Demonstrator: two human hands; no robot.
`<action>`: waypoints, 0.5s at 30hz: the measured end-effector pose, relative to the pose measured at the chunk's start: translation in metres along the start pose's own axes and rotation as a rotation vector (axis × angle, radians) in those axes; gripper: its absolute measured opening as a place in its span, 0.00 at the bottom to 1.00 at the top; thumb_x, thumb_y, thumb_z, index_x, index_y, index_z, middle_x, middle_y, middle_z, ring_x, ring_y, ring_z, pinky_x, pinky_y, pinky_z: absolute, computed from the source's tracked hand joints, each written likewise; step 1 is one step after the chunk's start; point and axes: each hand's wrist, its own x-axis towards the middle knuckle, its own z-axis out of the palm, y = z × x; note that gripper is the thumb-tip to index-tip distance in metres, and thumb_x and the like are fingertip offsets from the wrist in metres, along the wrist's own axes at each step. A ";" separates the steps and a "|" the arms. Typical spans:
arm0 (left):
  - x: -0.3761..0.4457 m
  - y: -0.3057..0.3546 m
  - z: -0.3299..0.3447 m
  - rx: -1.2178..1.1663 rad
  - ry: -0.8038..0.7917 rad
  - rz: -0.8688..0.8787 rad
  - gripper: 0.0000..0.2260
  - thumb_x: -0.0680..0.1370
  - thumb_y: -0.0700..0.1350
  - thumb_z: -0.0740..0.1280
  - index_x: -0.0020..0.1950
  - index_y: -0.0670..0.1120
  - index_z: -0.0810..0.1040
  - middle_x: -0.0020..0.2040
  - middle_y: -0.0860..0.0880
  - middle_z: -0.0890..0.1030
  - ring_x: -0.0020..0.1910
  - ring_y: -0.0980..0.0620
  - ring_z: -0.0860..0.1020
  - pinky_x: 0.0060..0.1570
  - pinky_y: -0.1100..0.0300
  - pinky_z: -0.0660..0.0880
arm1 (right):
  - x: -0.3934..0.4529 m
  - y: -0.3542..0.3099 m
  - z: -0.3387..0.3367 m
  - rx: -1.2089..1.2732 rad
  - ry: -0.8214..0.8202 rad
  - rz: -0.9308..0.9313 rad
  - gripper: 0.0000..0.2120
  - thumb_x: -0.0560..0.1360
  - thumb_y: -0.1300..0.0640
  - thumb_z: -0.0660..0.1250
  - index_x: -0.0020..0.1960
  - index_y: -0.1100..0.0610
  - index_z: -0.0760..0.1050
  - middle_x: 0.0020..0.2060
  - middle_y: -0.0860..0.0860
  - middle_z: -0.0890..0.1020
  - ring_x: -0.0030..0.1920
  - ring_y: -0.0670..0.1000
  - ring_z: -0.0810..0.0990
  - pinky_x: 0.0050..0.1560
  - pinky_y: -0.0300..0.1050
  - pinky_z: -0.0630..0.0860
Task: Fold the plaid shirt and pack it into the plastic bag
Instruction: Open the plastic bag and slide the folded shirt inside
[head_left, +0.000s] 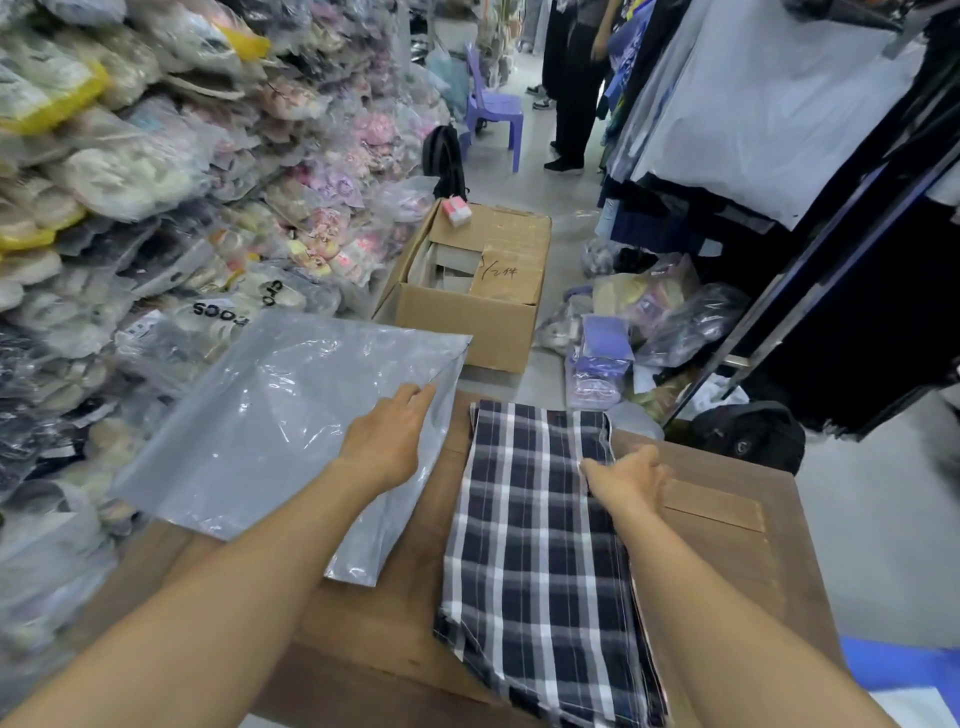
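Observation:
The plaid shirt (535, 551), navy with white checks, lies folded into a long rectangle on the brown cardboard surface (727, 530). My right hand (628, 480) grips its right edge near the far end, thumb on top. A translucent grey plastic bag (270, 426) lies to the left, partly hanging off the surface. My left hand (387, 441) rests on the bag's right side, its fingertips at the bag's edge, pinching it.
An open cardboard box (467, 291) stands on the floor just beyond the surface. Stacks of bagged shoes (156, 182) fill the left. Hanging garments (779, 104) and bags crowd the right. A purple chair (493, 109) and a standing person (571, 78) are down the aisle.

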 end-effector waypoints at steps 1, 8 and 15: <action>0.000 0.000 0.002 -0.009 -0.002 -0.001 0.37 0.72 0.31 0.64 0.78 0.51 0.56 0.70 0.50 0.66 0.57 0.42 0.75 0.41 0.47 0.78 | 0.005 0.007 0.001 0.078 -0.056 0.036 0.38 0.70 0.50 0.78 0.72 0.61 0.63 0.69 0.60 0.71 0.67 0.63 0.73 0.60 0.56 0.74; -0.001 0.004 0.015 -0.036 -0.024 -0.003 0.38 0.72 0.30 0.64 0.78 0.50 0.55 0.70 0.49 0.66 0.50 0.44 0.77 0.36 0.50 0.76 | 0.017 0.031 -0.011 0.221 -0.377 -0.023 0.18 0.73 0.60 0.77 0.57 0.55 0.73 0.52 0.55 0.83 0.51 0.58 0.84 0.54 0.58 0.82; -0.007 0.016 0.015 -0.026 -0.096 0.045 0.37 0.72 0.31 0.64 0.78 0.52 0.56 0.72 0.52 0.63 0.56 0.44 0.76 0.41 0.50 0.77 | 0.038 0.032 -0.070 -0.118 -0.654 -0.378 0.20 0.75 0.63 0.75 0.64 0.54 0.76 0.56 0.52 0.83 0.57 0.55 0.82 0.61 0.50 0.77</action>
